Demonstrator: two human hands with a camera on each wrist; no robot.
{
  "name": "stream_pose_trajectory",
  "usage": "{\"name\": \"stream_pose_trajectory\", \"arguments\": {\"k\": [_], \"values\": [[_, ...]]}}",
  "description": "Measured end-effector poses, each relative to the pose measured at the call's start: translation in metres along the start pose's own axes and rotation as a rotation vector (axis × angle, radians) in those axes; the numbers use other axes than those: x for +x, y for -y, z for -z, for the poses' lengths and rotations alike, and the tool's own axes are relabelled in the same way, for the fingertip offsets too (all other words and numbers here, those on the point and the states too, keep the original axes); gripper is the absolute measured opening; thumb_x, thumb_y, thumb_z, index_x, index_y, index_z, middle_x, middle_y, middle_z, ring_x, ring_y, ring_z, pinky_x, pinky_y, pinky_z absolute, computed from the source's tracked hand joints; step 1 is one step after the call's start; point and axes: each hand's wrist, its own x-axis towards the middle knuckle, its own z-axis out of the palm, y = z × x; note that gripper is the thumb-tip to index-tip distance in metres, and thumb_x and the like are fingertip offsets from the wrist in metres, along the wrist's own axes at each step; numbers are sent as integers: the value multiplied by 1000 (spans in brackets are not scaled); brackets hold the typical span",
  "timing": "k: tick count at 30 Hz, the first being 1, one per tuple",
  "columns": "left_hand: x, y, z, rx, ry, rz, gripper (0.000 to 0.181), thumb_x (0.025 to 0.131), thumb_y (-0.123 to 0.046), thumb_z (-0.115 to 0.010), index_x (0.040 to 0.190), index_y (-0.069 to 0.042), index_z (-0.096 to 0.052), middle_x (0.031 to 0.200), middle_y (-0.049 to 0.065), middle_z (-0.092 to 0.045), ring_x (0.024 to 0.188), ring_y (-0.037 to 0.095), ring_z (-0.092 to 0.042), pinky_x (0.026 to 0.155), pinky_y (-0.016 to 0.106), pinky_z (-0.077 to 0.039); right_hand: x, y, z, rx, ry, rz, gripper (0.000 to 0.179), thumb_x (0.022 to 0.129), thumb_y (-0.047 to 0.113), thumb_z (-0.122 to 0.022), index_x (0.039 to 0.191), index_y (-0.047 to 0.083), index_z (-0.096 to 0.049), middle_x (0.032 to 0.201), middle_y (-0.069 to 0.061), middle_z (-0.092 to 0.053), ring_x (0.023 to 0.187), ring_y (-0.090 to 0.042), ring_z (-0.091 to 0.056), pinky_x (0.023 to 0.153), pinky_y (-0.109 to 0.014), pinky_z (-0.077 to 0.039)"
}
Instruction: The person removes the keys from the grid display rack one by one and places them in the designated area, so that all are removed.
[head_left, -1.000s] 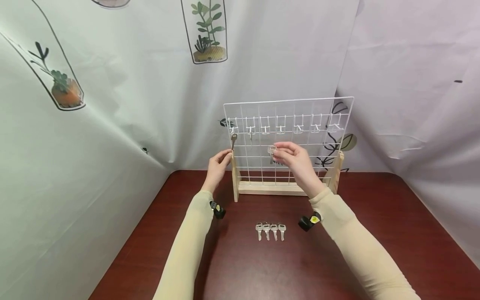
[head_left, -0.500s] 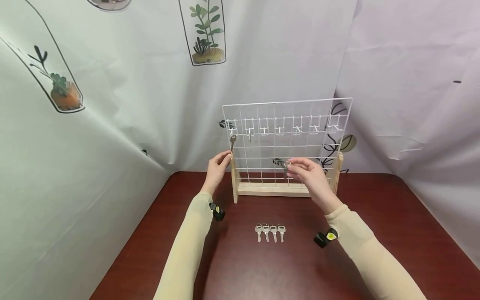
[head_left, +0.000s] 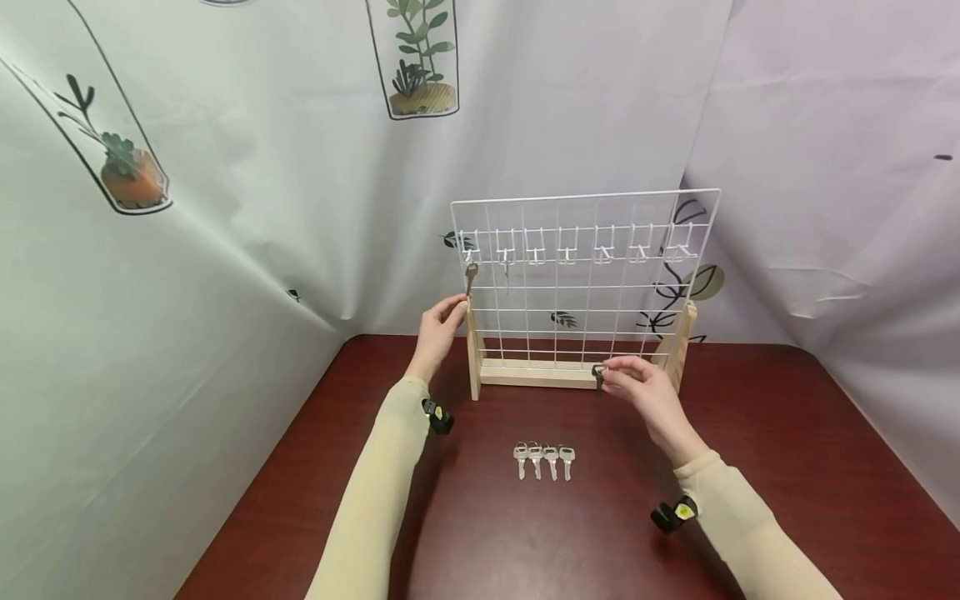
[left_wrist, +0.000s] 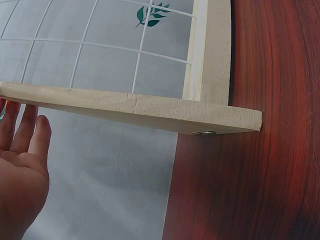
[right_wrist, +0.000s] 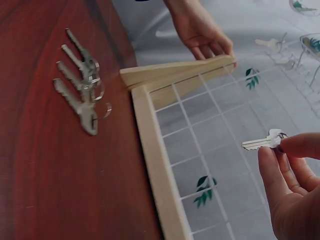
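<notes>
My right hand pinches a silver key by its ring end, low in front of the rack's right half. The white wire grid rack stands on wooden legs, with a row of hooks along its upper part. My left hand grips the top of the rack's left wooden post; its thumb is out of sight in the left wrist view. One key hangs at the leftmost hook, and another key hangs edge-on at the second hook. Several ringed keys lie in a row on the table before the rack.
The dark red wooden table reaches under both forearms. Behind the rack hangs a pale curtain printed with plants. The rack's right wooden post stands near my right hand.
My right hand has moved down and to the right with the key, away from the hooks and toward the rack's base. The left hand stays at the post.
</notes>
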Motion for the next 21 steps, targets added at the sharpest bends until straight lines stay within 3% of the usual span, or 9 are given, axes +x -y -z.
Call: {"name": "stream_pose_trajectory", "arguments": {"k": [14, 21], "values": [[3, 2, 1, -4, 4, -24, 33, 101, -17, -64, 127, 4, -66, 123, 22, -67, 108, 14, -64, 101, 31, -51, -21, -31, 16, 39, -64, -86, 12, 96, -3, -64, 107, -8, -63, 89, 4, -71, 84, -8, -71, 81, -28, -60], [2, 4, 1, -11, 7, -16, 33, 102, -16, -63, 128, 4, -65, 125, 23, -66, 109, 14, -63, 101, 30, -51, -28, -45, 21, 28, 2, -129, 11, 97, -4, -61, 106, -8, -63, 91, 2, -73, 85, -8, -70, 82, -28, -60]]}}
